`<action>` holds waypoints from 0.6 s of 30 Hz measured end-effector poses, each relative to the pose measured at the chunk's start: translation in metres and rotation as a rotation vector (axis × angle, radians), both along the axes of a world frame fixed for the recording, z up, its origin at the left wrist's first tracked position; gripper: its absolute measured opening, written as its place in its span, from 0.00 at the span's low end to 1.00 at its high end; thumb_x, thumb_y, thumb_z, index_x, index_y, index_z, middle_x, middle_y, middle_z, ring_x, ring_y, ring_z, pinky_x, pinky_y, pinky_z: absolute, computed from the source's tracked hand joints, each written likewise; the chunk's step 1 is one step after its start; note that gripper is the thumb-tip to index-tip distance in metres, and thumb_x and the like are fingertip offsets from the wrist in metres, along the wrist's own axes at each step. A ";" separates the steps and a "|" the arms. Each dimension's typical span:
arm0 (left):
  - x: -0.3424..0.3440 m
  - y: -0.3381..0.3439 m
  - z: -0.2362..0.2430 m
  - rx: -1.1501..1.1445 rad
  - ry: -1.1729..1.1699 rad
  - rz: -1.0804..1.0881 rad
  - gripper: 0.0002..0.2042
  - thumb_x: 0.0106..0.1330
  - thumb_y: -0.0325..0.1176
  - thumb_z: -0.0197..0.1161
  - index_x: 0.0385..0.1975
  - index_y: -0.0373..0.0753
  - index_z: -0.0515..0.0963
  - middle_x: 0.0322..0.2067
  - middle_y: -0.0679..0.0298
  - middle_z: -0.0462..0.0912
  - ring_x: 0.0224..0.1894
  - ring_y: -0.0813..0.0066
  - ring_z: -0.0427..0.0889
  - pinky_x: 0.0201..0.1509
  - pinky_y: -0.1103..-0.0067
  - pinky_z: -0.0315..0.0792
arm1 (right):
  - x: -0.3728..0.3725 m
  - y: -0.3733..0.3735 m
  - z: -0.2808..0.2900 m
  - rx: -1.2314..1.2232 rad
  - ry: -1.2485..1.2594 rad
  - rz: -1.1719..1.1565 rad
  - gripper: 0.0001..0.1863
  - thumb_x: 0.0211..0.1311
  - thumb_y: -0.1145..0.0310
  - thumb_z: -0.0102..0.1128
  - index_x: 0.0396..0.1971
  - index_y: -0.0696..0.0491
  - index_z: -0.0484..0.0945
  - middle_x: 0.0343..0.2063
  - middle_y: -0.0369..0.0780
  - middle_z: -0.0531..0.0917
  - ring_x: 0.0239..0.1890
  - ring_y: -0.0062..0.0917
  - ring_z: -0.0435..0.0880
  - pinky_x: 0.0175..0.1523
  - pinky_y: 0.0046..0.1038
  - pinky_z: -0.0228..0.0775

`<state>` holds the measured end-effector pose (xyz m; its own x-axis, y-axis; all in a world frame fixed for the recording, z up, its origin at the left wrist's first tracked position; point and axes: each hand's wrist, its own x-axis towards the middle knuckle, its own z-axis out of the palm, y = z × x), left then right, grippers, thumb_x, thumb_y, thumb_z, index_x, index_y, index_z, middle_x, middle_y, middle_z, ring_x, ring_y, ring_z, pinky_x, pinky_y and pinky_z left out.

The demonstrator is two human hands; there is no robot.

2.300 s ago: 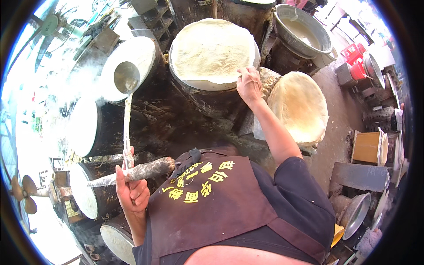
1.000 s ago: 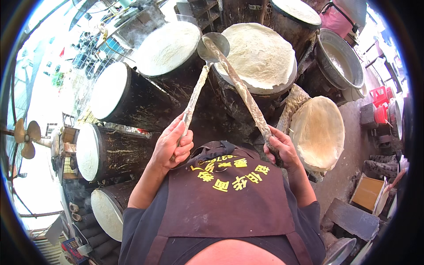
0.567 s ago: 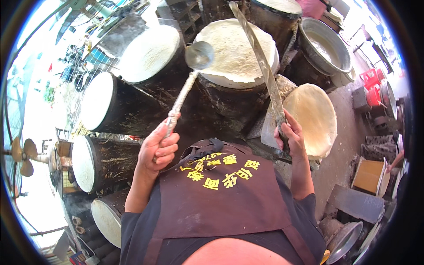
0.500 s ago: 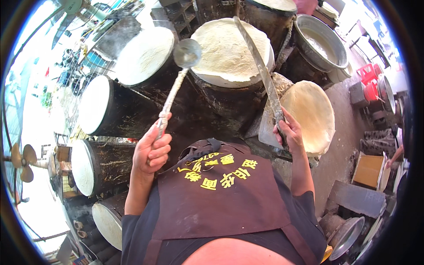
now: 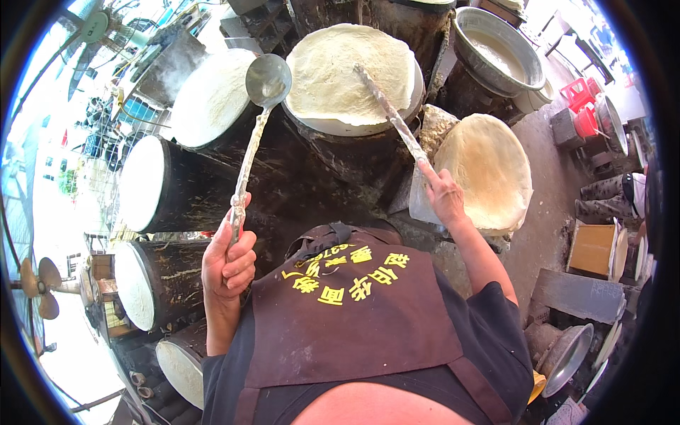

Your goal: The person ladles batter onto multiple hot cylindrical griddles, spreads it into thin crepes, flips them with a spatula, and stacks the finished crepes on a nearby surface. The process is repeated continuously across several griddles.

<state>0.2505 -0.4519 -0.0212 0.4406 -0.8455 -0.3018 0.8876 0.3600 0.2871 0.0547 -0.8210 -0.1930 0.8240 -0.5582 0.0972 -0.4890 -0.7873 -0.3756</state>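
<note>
My left hand (image 5: 230,262) is closed around the batter-crusted handle of a metal ladle (image 5: 268,80), its bowl raised at the upper left. My right hand (image 5: 445,195) grips a long flat spreading stick (image 5: 392,115), also caked with dried batter. The stick's far end reaches over a pale, thin round pancake (image 5: 350,71) on a drum-shaped griddle at the top centre; whether it touches is unclear. Beside my right hand lies a browned round pancake (image 5: 489,170), slightly sunken in the middle, its edge hanging over its support.
Several dark drums stand in an arc to the left, including one with a steaming pancake (image 5: 216,95) and one with a white top (image 5: 142,184). A metal basin of liquid batter (image 5: 496,60) is at the upper right. Fans (image 5: 92,27) stand at the left.
The stick's tip has swung down and nearer, from beyond the central pancake to over it. My right hand has moved slightly up and left; the ladle has shifted left.
</note>
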 end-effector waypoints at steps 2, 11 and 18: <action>-0.001 0.003 -0.003 0.028 -0.002 0.019 0.24 0.77 0.39 0.39 0.70 0.49 0.46 0.20 0.69 0.60 0.11 0.89 0.58 0.07 0.90 0.57 | -0.017 0.007 0.001 -0.010 0.002 -0.013 0.31 0.52 0.77 0.59 0.57 0.35 0.73 0.27 0.43 0.73 0.29 0.40 0.78 0.36 0.39 0.72; -0.006 0.016 -0.003 0.009 -0.066 0.061 0.26 0.77 0.38 0.39 0.71 0.49 0.39 0.20 0.66 0.60 0.12 0.87 0.60 0.07 0.88 0.58 | -0.022 0.006 0.019 0.111 -0.195 -0.093 0.34 0.48 0.79 0.58 0.58 0.36 0.72 0.28 0.46 0.76 0.31 0.42 0.79 0.39 0.38 0.72; -0.012 0.013 -0.001 -0.007 -0.044 0.055 0.27 0.77 0.38 0.39 0.71 0.50 0.38 0.20 0.66 0.60 0.11 0.87 0.59 0.07 0.88 0.57 | 0.020 -0.005 0.001 0.052 -0.038 0.029 0.37 0.48 0.80 0.58 0.61 0.37 0.69 0.29 0.45 0.74 0.33 0.41 0.79 0.41 0.39 0.72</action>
